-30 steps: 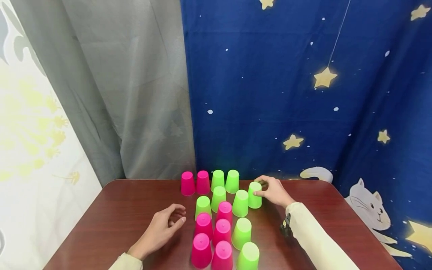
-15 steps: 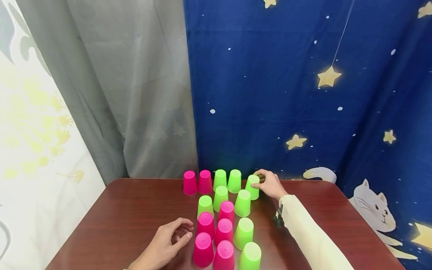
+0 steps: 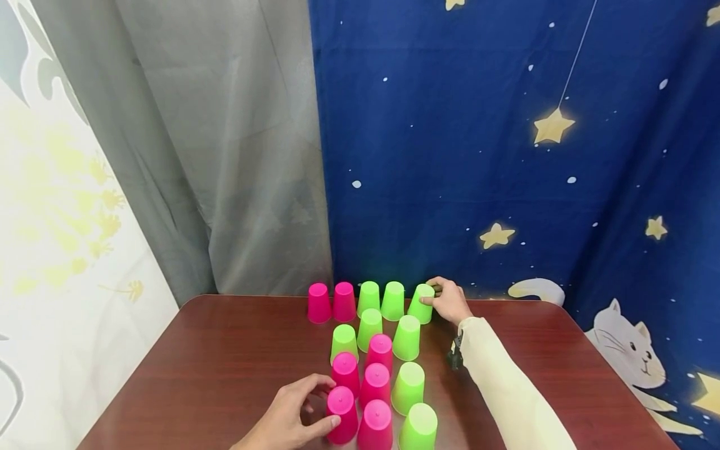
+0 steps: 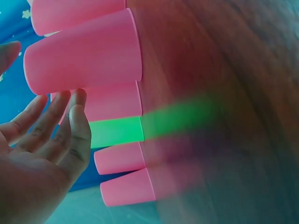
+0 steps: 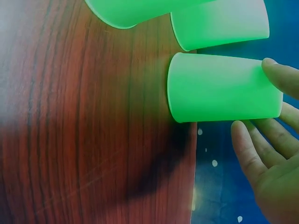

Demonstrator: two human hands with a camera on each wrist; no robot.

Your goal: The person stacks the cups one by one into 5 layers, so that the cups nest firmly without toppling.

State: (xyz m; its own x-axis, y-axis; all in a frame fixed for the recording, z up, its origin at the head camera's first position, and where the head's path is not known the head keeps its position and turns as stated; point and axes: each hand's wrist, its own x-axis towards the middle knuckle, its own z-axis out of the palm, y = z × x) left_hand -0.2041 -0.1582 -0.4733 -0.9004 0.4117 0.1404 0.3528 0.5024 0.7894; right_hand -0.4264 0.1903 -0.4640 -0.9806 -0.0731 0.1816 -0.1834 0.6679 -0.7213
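Observation:
At the table's far edge my right hand (image 3: 450, 303) holds an upside-down green cup (image 3: 420, 305) near its top. In the right wrist view the thumb (image 5: 282, 77) lies on one side of that green cup (image 5: 224, 88), with the other fingers behind and opposite. My left hand (image 3: 289, 409) is around the left side of the nearest pink cup (image 3: 341, 415), also upside down. The left wrist view shows loosely bent fingers (image 4: 79, 126) at the side of the pink cup (image 4: 84, 53), the thumb apart from it.
Two pink cups (image 3: 344, 303) and two green cups (image 3: 392, 301) line the back of the brown table (image 3: 236, 350). Several more pink and green cups stand upside down between the hands, including a green one (image 3: 419, 428) in front. Curtains (image 3: 450, 156) hang behind the table.
My right hand has moved the green cup away from me, to the back row's right end. My left hand has come nearer and rightward, from beside the cups to the nearest pink cup.

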